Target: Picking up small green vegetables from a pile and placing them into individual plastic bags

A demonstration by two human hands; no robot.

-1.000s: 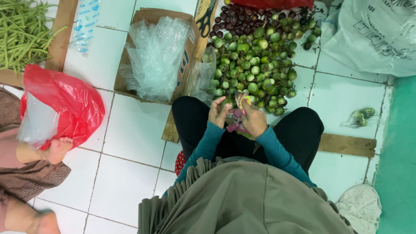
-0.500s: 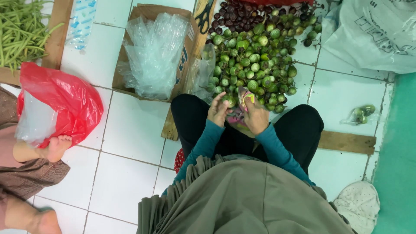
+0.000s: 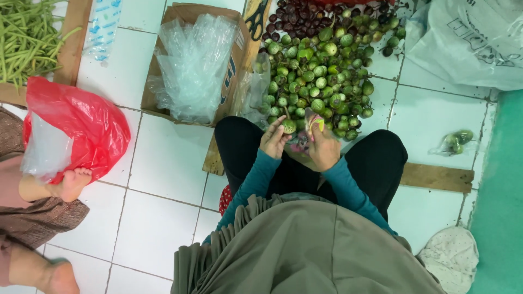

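Since the earlier frame the left hand (image 3: 275,142) has moved to hold a round green fruit (image 3: 289,126) at its fingertips, and the right hand (image 3: 321,147) has shifted slightly toward the pile. The left hand grasps the fruit; it is small, smooth, pale green and sits just at the near edge of the pile. The right hand is closed around a small clear bag (image 3: 305,140) that shows green and pinkish contents; details inside are too small to tell.

From left to right: a wooden tray of green beans (image 3: 22,38) lies at the far left, with a red plastic bag (image 3: 76,125) below it beside another person's foot (image 3: 68,185). A cardboard box (image 3: 231,71) filled with clear plastic bags (image 3: 193,65) stands next. The pile of green fruits (image 3: 321,76) lies on the floor in front of the hands, with dark purple fruits (image 3: 302,16) at its far edge. A white sack (image 3: 468,41) lies at the right, and a small bagged portion (image 3: 455,142) rests apart below it.

The floor (image 3: 163,163) consists of white tiles; a green surface (image 3: 501,201) borders it on the right.
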